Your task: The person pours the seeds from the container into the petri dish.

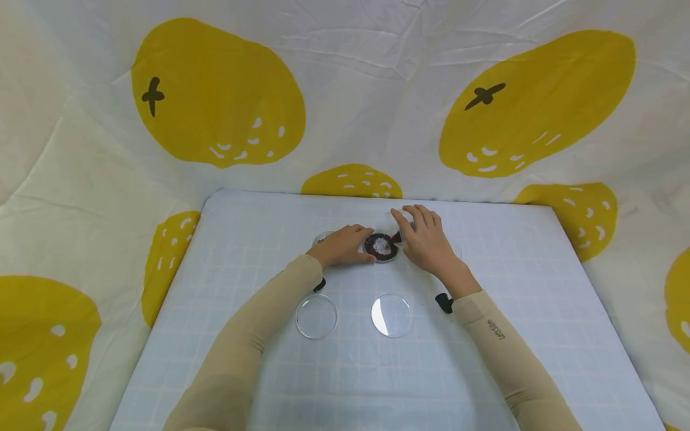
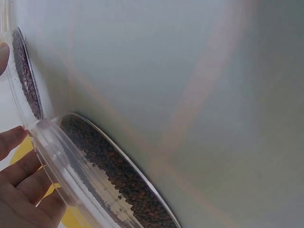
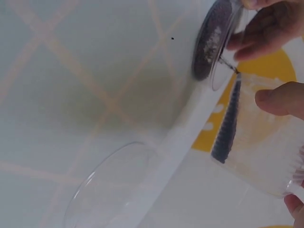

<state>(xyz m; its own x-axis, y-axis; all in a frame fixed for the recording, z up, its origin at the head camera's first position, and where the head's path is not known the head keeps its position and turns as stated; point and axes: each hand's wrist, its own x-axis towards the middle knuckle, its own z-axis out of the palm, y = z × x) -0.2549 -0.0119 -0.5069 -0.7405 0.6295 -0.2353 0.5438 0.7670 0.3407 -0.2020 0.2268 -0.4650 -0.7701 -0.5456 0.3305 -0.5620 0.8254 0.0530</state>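
My right hand (image 1: 423,242) grips a clear ribbed plastic cup (image 3: 266,137), tilted toward a small clear petri dish (image 1: 381,246). Dark grains (image 3: 226,128) lie along the cup's lower side, and a thin stream of them runs from its lip into the dish. Inside the dish, a white patch (image 1: 381,246) shows in the middle of dark grains. With thumb and fingers on opposite sides of the rim, my left hand (image 1: 345,244) holds this dish. Beneath that hand is another clear dish (image 2: 95,156), with dark brown seeds in it.
Two round clear dishes or lids stand nearer to me, a left one (image 1: 317,317) and a right one (image 1: 392,315). Another clear round piece (image 3: 111,190) lies beside the right hand. A pale checked cloth (image 1: 345,371) covers the table, with a fruit-patterned curtain (image 1: 366,108) behind.
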